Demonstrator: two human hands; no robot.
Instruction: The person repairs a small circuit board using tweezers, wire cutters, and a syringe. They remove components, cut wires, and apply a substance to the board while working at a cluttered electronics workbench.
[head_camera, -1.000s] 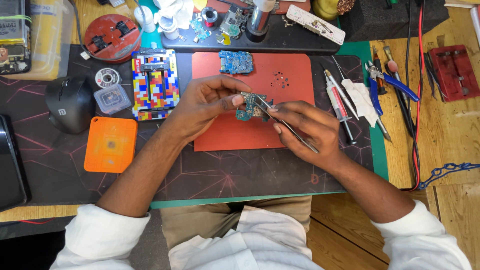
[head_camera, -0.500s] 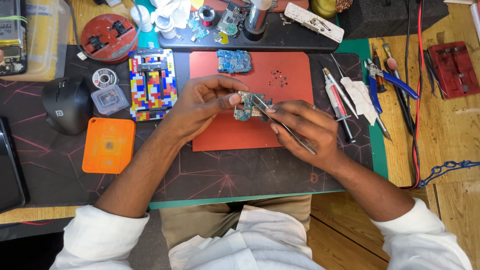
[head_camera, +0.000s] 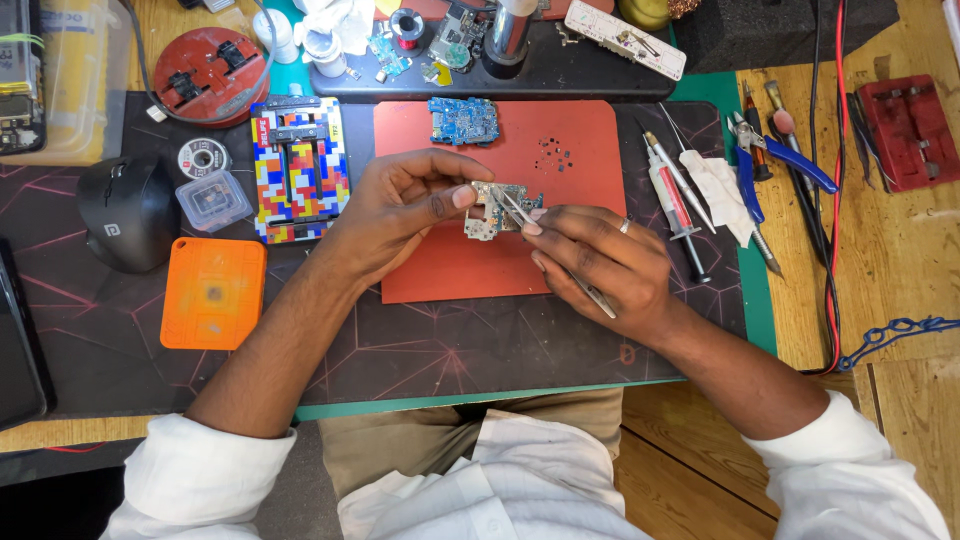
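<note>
**Tweezers probing a held board**

Over the red mat (head_camera: 560, 270), the left hand (head_camera: 400, 215) pinches a small circuit board (head_camera: 487, 212). The right hand (head_camera: 600, 262) grips tweezers (head_camera: 540, 240), tips on the board. Little has shifted since before; probing continues.

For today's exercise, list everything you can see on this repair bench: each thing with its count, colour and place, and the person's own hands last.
small board: 1, silvery, held over red mat
tweezers: 1, metal, tips at small board
red mat: 1, bench centre
blue board: 1, top of red mat
jig: 1, multicoloured, left of red mat
orange pad: 1, left
mouse: 1, black, far left
syringe: 1, red-filled, right of red mat
pliers: 1, blue handles, right
left hand: holds small board
right hand: holds tweezers
</note>
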